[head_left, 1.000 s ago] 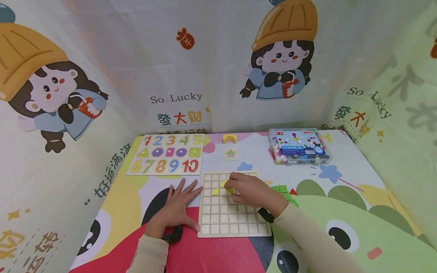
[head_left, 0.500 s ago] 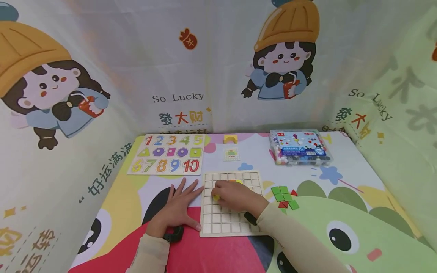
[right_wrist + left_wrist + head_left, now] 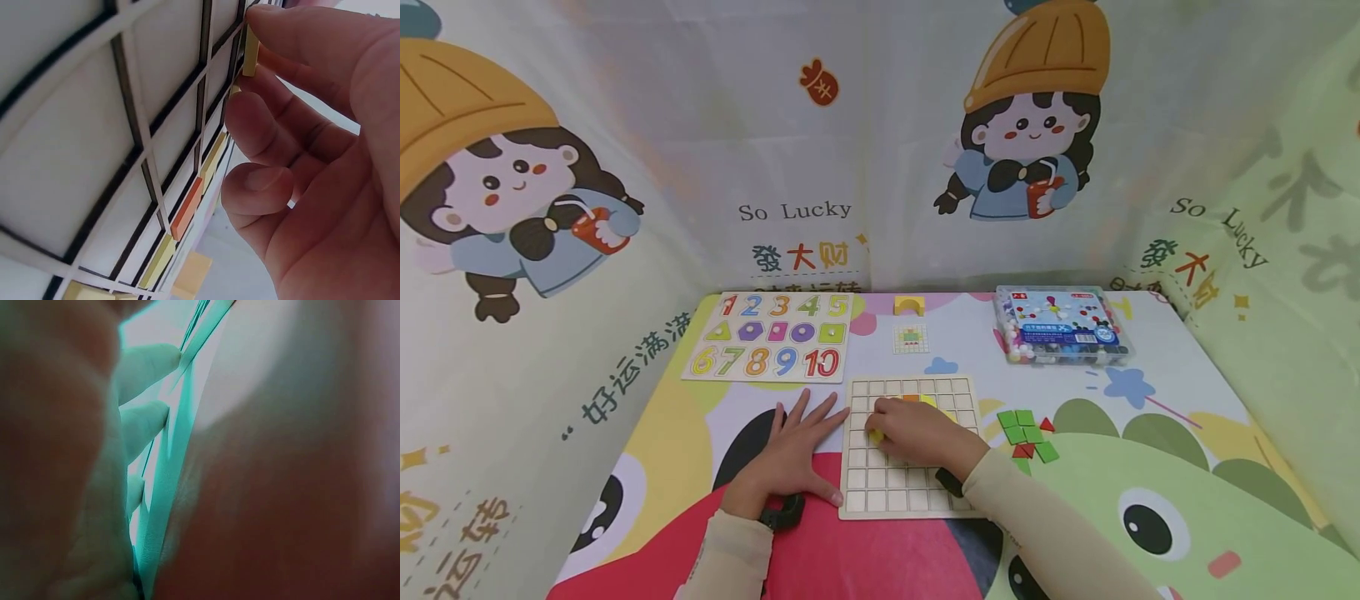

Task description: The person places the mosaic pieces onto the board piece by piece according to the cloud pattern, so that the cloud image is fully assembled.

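Note:
A square wooden grid board (image 3: 901, 502) lies flat on the table. Over its left part, my right hand (image 3: 921, 433) pinches a small yellow tile (image 3: 250, 53) between thumb and finger, its edge down at the grid in the right wrist view. An orange tile (image 3: 187, 209) and a few yellow tiles (image 3: 157, 261) sit in cells of the grid, some hidden behind the hand in the head view. My left hand (image 3: 790, 450) rests with spread fingers on the table, its thumb tip at the board's left edge. The left wrist view is mostly blurred skin.
Several green tiles (image 3: 1017, 435) and a few red triangles (image 3: 1023, 451) lie right of the board. Behind it are a small pattern card (image 3: 911, 339) and a yellow arch block (image 3: 909, 305). A number puzzle (image 3: 767, 337) lies back left, a clear plastic case (image 3: 1063, 325) back right.
My right hand has moved left and slightly nearer across the board with a yellow tile, then stayed there over the last half second. The left hand has kept its place.

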Tool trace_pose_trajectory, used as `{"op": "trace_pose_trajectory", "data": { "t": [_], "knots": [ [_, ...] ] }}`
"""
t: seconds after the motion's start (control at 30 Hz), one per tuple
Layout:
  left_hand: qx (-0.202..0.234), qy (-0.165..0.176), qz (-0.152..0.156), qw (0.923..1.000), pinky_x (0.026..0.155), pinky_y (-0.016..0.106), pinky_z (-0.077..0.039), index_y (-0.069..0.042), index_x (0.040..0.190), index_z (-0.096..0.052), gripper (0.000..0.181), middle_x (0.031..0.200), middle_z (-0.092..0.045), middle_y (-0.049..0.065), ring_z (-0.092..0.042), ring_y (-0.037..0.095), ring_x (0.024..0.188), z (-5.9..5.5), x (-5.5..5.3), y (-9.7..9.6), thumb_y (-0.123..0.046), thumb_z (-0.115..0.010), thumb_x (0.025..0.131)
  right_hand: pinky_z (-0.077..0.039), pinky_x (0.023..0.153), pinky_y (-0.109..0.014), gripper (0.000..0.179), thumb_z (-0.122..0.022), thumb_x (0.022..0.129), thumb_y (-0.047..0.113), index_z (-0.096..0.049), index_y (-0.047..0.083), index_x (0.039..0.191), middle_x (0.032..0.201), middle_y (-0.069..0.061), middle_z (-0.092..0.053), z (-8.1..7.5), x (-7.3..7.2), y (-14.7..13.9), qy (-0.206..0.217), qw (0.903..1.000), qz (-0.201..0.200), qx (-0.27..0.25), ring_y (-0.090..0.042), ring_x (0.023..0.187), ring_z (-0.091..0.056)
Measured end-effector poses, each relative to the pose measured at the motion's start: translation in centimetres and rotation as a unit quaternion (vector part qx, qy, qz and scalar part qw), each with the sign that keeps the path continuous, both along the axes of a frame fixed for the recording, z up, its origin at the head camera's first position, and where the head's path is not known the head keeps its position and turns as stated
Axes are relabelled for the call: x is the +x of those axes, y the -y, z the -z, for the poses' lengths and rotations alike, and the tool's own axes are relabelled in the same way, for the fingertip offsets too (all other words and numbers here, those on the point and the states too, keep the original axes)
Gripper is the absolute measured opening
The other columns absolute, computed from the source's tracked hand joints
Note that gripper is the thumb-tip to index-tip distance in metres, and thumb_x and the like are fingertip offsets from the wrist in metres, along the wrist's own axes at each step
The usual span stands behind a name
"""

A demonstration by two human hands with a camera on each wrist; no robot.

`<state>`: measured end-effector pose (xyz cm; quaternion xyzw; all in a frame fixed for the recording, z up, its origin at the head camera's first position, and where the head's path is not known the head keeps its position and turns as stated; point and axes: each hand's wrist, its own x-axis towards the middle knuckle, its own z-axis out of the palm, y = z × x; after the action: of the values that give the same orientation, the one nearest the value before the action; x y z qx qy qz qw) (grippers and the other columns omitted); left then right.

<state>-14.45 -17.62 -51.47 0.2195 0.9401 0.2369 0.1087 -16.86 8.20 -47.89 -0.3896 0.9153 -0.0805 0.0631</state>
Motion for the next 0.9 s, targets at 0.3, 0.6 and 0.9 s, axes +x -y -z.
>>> {"op": "trace_pose_trajectory", "data": {
  "t": [0.3, 0.6, 0.9],
  "knots": [
    [-0.003, -0.001, 0.000, 1.0000, 0.125, 0.078, 0.007, -0.033, 0.164, -0.040, 0.126, 0.178, -0.023, 0.000, -0.001, 0.044, 0.166, -0.01, -0.05, 0.06, -0.067, -0.094, 0.056, -0.061, 0.089, -0.023, 0.025, -0.077, 0.099, 0.025, -0.077, 0.021, 0.123, 0.114, 0.003, -0.068, -0.33, 0.43, 0.15, -0.014, 0.9999, 0.003, 0.004, -0.009, 0.098, -0.063],
    [-0.004, 0.002, 0.002, 1.0000, 0.125, 0.077, 0.007, -0.033, 0.165, -0.039, 0.126, 0.178, -0.022, -0.001, 0.000, 0.043, 0.166, 0.02, 0.02, 0.12, -0.068, -0.094, 0.057, -0.061, 0.088, -0.024, 0.026, -0.077, 0.098, 0.026, -0.078, 0.021, 0.124, 0.114, 0.002, -0.067, -0.39, 0.58, 0.16, -0.007, 0.9999, 0.014, 0.001, -0.009, 0.097, -0.062],
    [-0.005, 0.001, 0.000, 1.0000, 0.125, 0.077, 0.007, -0.033, 0.165, -0.039, 0.126, 0.178, -0.022, 0.000, 0.000, 0.044, 0.166, -0.17, 0.00, 0.05, -0.068, -0.094, 0.056, -0.062, 0.088, -0.026, 0.027, -0.077, 0.098, 0.025, -0.078, 0.021, 0.125, 0.116, 0.002, -0.068, -0.59, 0.65, 0.00, 0.002, 0.9997, 0.023, -0.001, -0.010, 0.100, -0.063]
  ]
}}
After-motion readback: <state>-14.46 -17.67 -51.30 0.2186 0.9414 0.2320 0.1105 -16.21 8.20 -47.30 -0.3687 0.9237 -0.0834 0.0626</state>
